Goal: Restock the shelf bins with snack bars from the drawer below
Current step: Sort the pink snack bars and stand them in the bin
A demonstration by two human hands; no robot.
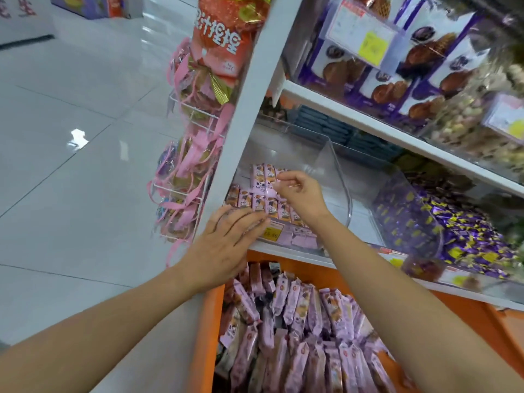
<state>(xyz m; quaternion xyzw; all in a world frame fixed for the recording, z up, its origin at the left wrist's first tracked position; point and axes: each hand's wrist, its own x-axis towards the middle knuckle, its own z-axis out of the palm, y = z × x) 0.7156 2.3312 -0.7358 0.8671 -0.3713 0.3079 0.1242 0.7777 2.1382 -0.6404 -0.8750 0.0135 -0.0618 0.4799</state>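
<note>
Reaching into the clear bin [334, 171] on the low shelf [286, 252], the right hand [302, 195] is pinching one pink bar [270, 186] between its thumb and curled fingers. It is a bit blurry, but the bar is sitting at the end of the far row. More snack bars [255, 200] are standing side by side in two neat rows in the left part of this bin, one row near and one row far.

The left hand [224, 242] is lying flat with its fingers straight and a little spread. Its fingertips are touching the near front of the bin, just left of a yellow price tag [272, 232].

Right below the shelf, an orange drawer [208, 321] is hanging open. It is holding a big messy pile of drawer bars [297, 321] in the same pink wrappers.

To the right, purple candies [453, 231] are filling the next clear bin. Higher up, cookie boxes [397, 80] are sitting on another shelf. On the left, bags with pink ribbons [184, 165] are hanging on a wire rack over the shiny floor [71, 123].
</note>
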